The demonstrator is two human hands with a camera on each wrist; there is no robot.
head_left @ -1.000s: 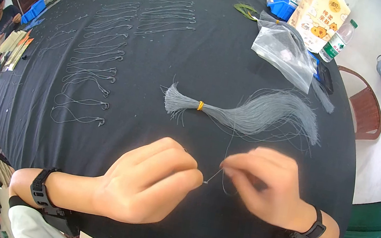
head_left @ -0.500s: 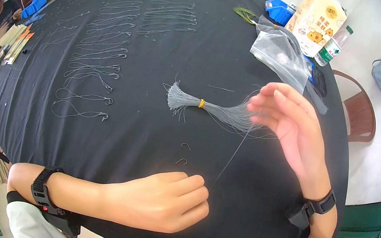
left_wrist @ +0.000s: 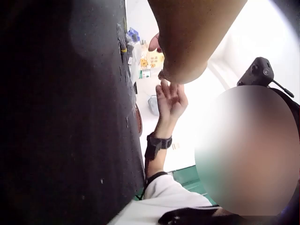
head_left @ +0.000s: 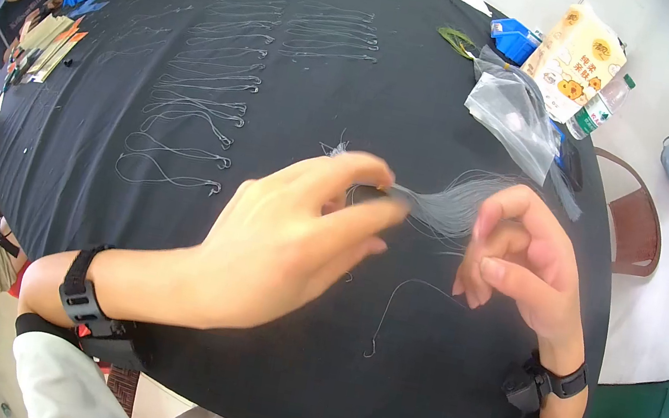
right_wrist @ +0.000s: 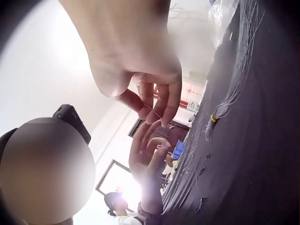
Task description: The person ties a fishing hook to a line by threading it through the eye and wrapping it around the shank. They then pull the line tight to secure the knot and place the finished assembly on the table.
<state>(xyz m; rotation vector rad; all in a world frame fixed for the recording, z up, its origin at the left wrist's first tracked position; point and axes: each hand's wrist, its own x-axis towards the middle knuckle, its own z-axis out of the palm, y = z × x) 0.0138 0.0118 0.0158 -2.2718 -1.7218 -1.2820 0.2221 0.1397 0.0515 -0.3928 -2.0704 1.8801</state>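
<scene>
While the grey line (head_left: 419, 281) curves slack across the near middle, near hook (head_left: 369, 354): one, at the line's near end, over the black cloth (head_left: 306, 388); lying or hanging, can't tell

Grey line: one strand, running right and farther to the right hand (head_left: 532, 258); slack could let it kink or catch if tugged

Right hand: fingers curled, tips pinched on the strand, judging by the right wrist view too; a loose pinch might drop it

Other hook (head_left: 349, 278): one scrap showing, left of the strand, partly covered; might get knocked or prick a finger

Left hand (head_left: 286, 241): left of middle, thumb and fingers apart, blurred, nothing seen between them; could brush strands out of the bundle (head_left: 449, 205)

Bundle: one, just beyond both hands, tied once with a yellow band (right_wrist: 214, 117); strands too many to count, could tangle

Left column (head_left: 215, 188): ten or more hooked loops, far ones blur together

Far column (head_left: 333, 54): about five, right of it

Far right: one plastic bag (head_left: 511, 119), one bottle (head_left: 599, 111), one carton (head_left: 576, 68)

Blue trays: two, one far right (head_left: 514, 41), one far left
</scene>
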